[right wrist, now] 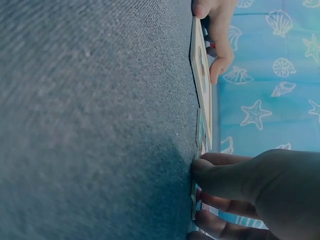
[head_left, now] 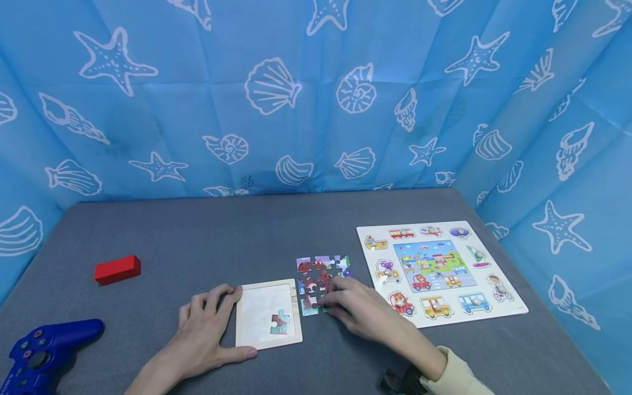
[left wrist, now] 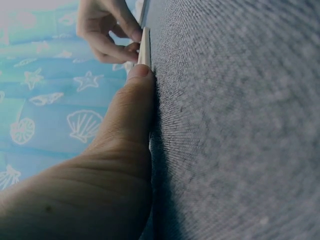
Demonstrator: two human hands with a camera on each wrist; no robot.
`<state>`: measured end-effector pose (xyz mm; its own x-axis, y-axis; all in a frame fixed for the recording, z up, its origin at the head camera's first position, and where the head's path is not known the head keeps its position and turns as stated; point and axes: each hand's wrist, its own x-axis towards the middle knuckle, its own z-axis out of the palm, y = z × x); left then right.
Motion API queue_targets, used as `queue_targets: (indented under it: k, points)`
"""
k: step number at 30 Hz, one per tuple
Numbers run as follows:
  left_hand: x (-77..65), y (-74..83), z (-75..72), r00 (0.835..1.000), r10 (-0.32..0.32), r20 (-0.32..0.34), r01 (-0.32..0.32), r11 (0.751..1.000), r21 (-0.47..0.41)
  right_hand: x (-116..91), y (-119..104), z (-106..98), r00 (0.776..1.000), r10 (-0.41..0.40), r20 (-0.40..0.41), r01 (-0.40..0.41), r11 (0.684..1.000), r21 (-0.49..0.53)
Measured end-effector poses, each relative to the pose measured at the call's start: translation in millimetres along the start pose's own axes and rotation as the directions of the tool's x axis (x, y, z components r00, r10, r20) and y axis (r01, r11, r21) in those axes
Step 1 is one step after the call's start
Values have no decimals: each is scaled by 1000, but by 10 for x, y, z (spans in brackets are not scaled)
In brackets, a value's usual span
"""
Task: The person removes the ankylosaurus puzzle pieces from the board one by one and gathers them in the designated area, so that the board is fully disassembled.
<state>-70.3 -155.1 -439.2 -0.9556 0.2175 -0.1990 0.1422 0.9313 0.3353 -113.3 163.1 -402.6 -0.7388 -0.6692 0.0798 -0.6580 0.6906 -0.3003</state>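
A square wooden puzzle tray (head_left: 261, 307) with a pale base lies on the grey table. My left hand (head_left: 204, 329) holds it from the left, forefinger at the far corner and thumb along the near edge. Inside, toward the lower right, sits a small jigsaw piece (head_left: 280, 323). Right beside the tray lies a block of fitted jigsaw pieces (head_left: 308, 280) with a red and purple picture. My right hand (head_left: 362, 310) is bent over its near right part, thumb and forefinger pinching at a piece there. The fingers hide that piece and part of the block.
To the right lies a white peg puzzle board (head_left: 439, 274) with vehicle pictures. A red block (head_left: 117, 269) stands at the left, with a blue game controller (head_left: 49, 351) nearer. Behind the table (head_left: 222, 230) hangs a blue curtain (head_left: 316, 99) with shells and starfish.
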Motion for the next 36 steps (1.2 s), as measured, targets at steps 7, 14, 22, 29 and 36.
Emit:
queue_targets:
  k: [7, 14, 22, 29, 36]
  points:
    - [0, -4, 1, 1000, 2, -8, -2, 1000, 6, 5, -9, 2, 1000, -4, -2, 4, 1000, 4]
    - [-4, 1, 8, 1000, 7, -22, -7, 1000, 14, 33, -71, -25, 1000, 0, 0, 0, 1000, 3]
    - [-5, 4, 8, 1000, 2, -21, -1, 1000, 14, 130, -206, -47, 1000, -21, -14, 21, 1000, 14]
    - [-14, 0, 8, 1000, 11, -25, -11, 1000, 15, 240, -329, -58, 998, -56, -22, 57, 998, 21]
    - [-40, -18, 9, 998, 46, -38, -45, 999, 8, 354, -500, -39, 996, -76, 37, 76, 997, 5]
